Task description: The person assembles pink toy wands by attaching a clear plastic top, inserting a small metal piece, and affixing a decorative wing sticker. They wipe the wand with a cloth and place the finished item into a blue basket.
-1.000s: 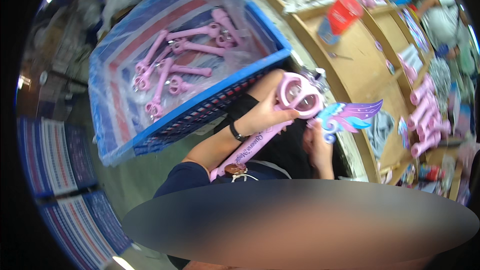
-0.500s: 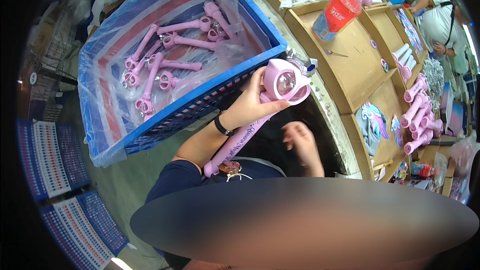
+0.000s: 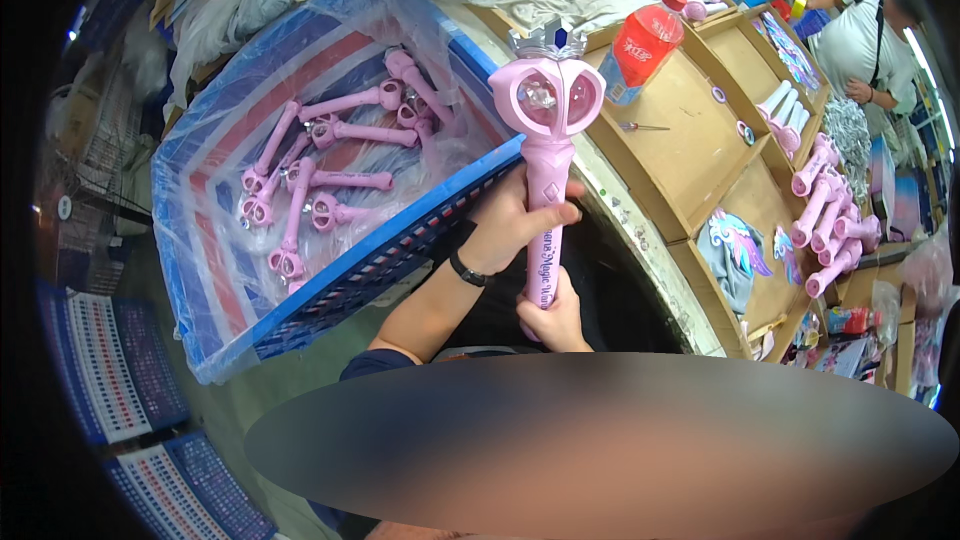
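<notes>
Wand (image 3: 548, 172) swung upright, lower handle (image 3: 540, 282) partly hidden in right grip (image 3: 557, 318)

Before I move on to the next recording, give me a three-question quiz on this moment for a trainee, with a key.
1. Which hand grips the pink wand nearer its round head?
2. True or false: the blue basket holds several similar wands.
3. What tops the gripped wand? (a) a gold star (b) a silver crown (c) a red bow

Key:
1. The left hand.
2. True.
3. b.
</notes>
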Available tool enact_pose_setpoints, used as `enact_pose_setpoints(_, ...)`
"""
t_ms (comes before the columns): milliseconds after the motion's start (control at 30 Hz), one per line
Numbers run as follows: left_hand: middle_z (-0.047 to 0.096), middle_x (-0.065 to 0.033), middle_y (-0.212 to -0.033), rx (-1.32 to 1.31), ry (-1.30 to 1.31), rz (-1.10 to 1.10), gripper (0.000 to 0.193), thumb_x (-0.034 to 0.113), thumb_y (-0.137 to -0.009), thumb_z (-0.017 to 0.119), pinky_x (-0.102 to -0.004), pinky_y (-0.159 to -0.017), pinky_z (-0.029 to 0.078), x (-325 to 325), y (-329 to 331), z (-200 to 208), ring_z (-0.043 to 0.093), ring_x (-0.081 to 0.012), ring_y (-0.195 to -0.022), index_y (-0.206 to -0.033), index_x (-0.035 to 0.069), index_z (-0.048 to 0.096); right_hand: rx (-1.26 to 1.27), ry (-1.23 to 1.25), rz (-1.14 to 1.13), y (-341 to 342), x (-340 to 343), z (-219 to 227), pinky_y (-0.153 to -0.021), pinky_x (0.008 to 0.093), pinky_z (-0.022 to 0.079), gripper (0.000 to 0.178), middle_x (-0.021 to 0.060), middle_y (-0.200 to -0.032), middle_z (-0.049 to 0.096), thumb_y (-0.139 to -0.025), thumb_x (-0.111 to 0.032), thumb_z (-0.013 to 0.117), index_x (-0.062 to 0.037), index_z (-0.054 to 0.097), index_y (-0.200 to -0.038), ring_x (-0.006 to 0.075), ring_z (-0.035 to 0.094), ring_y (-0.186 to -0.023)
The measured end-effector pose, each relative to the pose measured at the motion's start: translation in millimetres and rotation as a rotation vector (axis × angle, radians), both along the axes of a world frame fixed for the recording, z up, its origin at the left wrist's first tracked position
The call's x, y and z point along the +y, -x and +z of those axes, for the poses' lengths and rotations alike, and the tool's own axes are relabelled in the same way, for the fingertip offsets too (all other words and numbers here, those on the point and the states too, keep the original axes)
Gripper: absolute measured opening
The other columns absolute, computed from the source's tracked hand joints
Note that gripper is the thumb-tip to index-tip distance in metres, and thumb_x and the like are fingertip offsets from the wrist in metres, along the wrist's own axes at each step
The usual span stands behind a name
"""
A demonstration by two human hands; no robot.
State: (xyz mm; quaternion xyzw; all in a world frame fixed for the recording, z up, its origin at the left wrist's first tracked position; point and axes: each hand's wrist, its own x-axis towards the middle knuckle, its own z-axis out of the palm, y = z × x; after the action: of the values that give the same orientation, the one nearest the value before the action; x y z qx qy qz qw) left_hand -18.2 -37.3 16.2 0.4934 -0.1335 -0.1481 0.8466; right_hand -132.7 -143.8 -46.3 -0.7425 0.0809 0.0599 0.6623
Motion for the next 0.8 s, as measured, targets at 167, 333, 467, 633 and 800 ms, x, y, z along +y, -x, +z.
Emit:
enact_pose_setpoints(167, 0.061, -0.0120, -0.100, 0.165, 0.057, -0.100, 0.054, 0.006, -0.077, 0.067, -0.0277, -0.069, 0.051, -2, 12, -9, 0.061, -0.0150, -0.079, -0.125, 0.002, 0.041, 0.029, 0.015, -0.040, 4, 1, 4, -0.061, 0.0286, 0.047, 0.033, 0.0071, -0.073, 0.059, -0.068, -0.011, 0.065, -0.0017, 0.051, -0.096, 0.0139, 0.056, -0.063)
enact_pose_setpoints(333, 0.062, -0.0124, -0.096, 0.170, 0.059, -0.085, 0.052, 0.003, -0.077, 0.066, -0.0278, -0.070, 0.052, -5, 14, -7, 0.061, -0.0156, -0.077, -0.123, 0.002, 0.044, 0.023, 0.064, -0.023, 6, -3, 2, -0.061, 0.0263, 0.047, 0.032, 0.0036, -0.075, 0.058, -0.067, -0.008, 0.066, -0.0021, 0.050, -0.095, 0.0112, 0.055, -0.064)
enact_pose_setpoints(467, 0.061, -0.0121, -0.095, 0.120, 0.035, -0.078, 0.051, 0.004, -0.078, 0.064, -0.0280, -0.070, 0.052, -7, 15, -7, 0.061, -0.0155, -0.076, -0.124, 0.002, 0.042, -0.006, 0.117, -0.015, 7, -6, 3, -0.061, 0.0266, 0.047, 0.033, 0.0043, -0.075, 0.059, -0.067, -0.009, 0.066, -0.0020, 0.050, -0.094, 0.0119, 0.057, -0.065)
enact_pose_setpoints(633, 0.059, -0.0110, -0.096, 0.050, -0.005, -0.093, 0.053, 0.006, -0.080, 0.063, -0.0276, -0.071, 0.051, -8, 18, -8, 0.060, -0.0153, -0.077, -0.127, 0.002, 0.038, -0.033, 0.147, -0.036, 10, -5, 5, -0.059, 0.0274, 0.048, 0.032, 0.0049, -0.073, 0.059, -0.067, -0.009, 0.066, -0.0019, 0.050, -0.094, 0.0124, 0.057, -0.063)
enact_pose_setpoints(800, 0.060, -0.0071, -0.097, 0.051, -0.003, -0.103, 0.034, 0.014, -0.082, 0.066, -0.0268, -0.074, 0.049, -8, 19, -8, 0.059, -0.0122, -0.081, -0.109, 0.003, 0.048, -0.046, 0.172, -0.058, 10, -6, 6, -0.059, 0.0286, 0.048, 0.031, 0.0064, -0.072, 0.060, -0.067, -0.010, 0.066, -0.0017, 0.050, -0.093, 0.0139, 0.058, -0.061)
